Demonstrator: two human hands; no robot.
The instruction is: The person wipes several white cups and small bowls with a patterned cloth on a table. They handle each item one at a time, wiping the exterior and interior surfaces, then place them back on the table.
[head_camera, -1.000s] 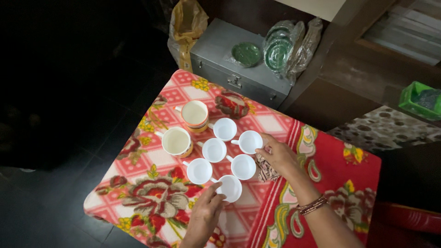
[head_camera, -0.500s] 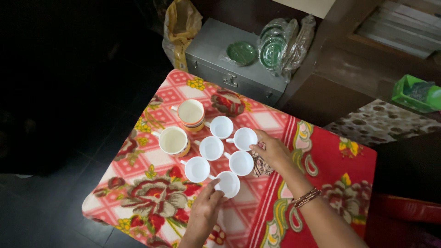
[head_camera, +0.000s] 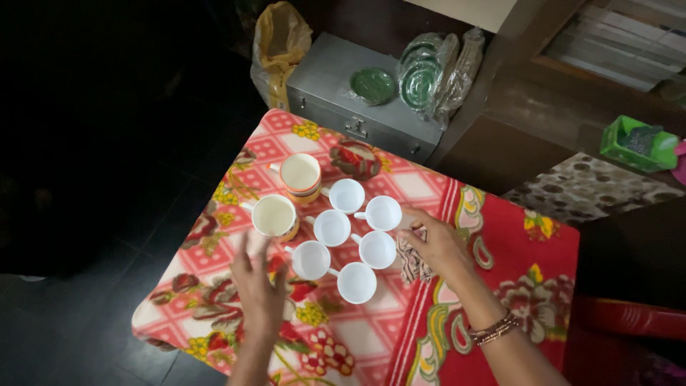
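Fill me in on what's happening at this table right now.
A person stands over a table covered with a red floral cloth, with six small white cups clustered beside two larger cream mugs. The left hand hovers open just below the nearer mug and the lower-left cup, holding nothing. The right hand rests by the right side of the cluster, fingers over a small patterned cloth. All the cups look empty.

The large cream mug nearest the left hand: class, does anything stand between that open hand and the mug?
Nothing visible does. The left hand hovers open just below the large cream mug, with only bare floral cloth between them. The nearest white cup sits off to the side.
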